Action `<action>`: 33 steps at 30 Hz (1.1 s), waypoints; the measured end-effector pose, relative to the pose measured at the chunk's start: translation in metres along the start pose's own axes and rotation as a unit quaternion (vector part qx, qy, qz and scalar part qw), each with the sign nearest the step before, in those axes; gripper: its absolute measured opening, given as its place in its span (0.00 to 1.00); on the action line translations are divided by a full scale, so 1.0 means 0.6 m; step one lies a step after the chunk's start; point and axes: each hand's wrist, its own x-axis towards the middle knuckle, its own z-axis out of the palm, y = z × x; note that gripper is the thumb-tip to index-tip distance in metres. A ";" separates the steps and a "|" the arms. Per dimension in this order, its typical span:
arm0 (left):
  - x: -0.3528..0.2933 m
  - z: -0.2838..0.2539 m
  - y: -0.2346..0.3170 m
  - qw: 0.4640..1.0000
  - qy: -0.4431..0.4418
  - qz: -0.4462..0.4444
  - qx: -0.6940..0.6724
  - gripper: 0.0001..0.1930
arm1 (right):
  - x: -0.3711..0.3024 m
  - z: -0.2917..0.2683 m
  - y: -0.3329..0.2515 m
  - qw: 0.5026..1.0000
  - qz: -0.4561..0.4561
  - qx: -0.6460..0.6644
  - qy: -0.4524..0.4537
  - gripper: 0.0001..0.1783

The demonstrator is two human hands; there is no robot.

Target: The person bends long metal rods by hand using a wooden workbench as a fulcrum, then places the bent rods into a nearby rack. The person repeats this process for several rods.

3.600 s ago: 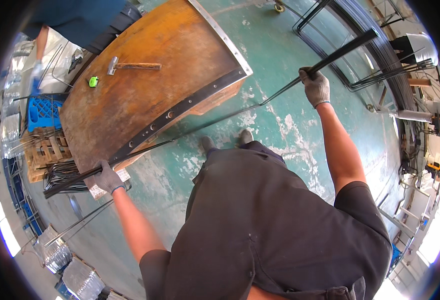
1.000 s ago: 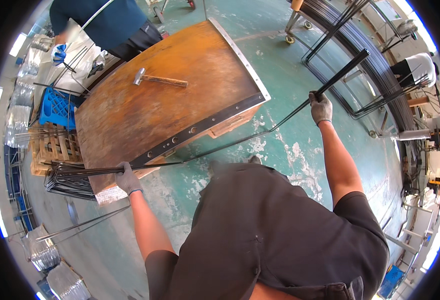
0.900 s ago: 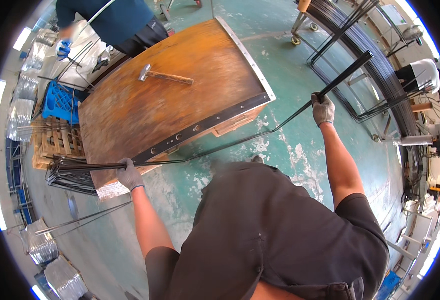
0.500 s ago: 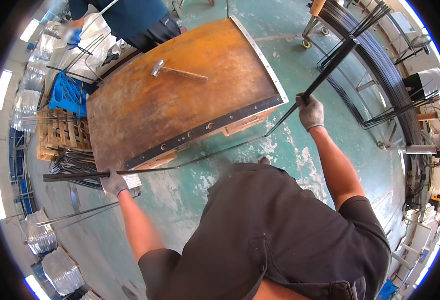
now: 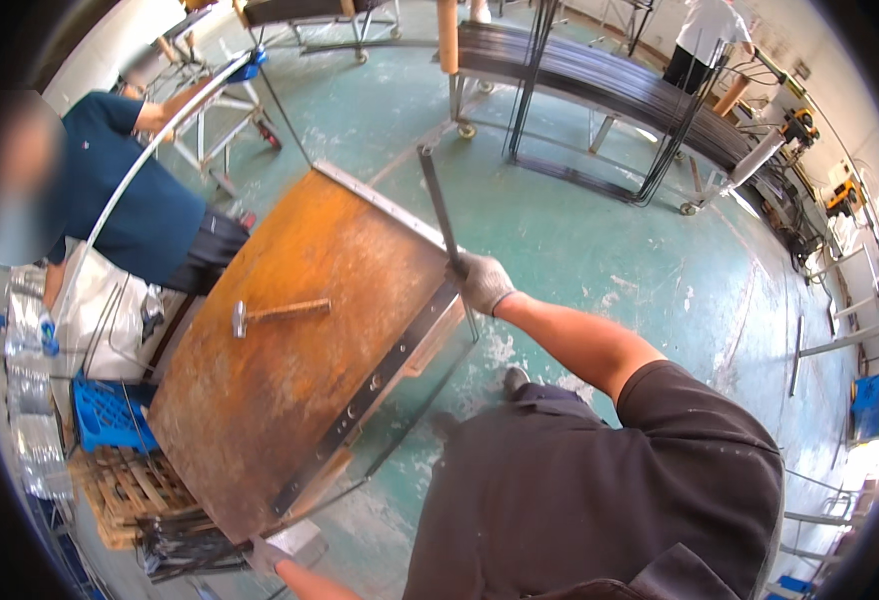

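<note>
My right hand [image 5: 482,283], in a pale work glove, grips a bundle of thin dark metal rods [image 5: 438,200] beside the long edge of the rust-brown worktable [image 5: 300,390]. The bundle's upper end points away over the floor. From that hand a bent stretch of rod runs down along the table's near side toward my left hand [image 5: 270,555]. The left one, gloved too, is closed round the rods at the table's lower corner; its fingers are partly blurred. A hammer with a wooden handle [image 5: 295,309] lies on the tabletop.
At the left a person in a dark blue shirt [image 5: 130,195] holds a long, pale curved strip [image 5: 125,195]. Wheeled racks with dark rods [image 5: 600,80] stand ahead. A blue plastic crate [image 5: 110,412] and a wooden pallet [image 5: 125,490] sit left of the table. Another person [image 5: 710,30] stands far right.
My view has turned right, so the table appears rotated. My right hand has come close to the table edge with the rods. The other person has raised the pale strip.
</note>
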 end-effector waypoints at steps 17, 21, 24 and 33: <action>-0.702 0.222 -0.096 0.649 -0.563 0.313 0.405 0.14 | -0.101 -0.252 0.328 0.963 0.147 -0.013 -0.224 0.30; -0.938 0.239 0.056 0.695 -0.526 0.348 0.346 0.18 | -0.147 -0.369 0.487 0.947 0.201 -0.030 -0.250 0.29; -1.086 0.212 0.230 0.735 -0.615 0.218 0.183 0.20 | -0.186 -0.443 0.566 0.939 0.268 -0.021 -0.214 0.28; -1.307 0.470 0.491 0.653 -0.637 0.361 0.193 0.19 | -0.133 -0.640 0.676 0.921 0.380 0.065 -0.054 0.27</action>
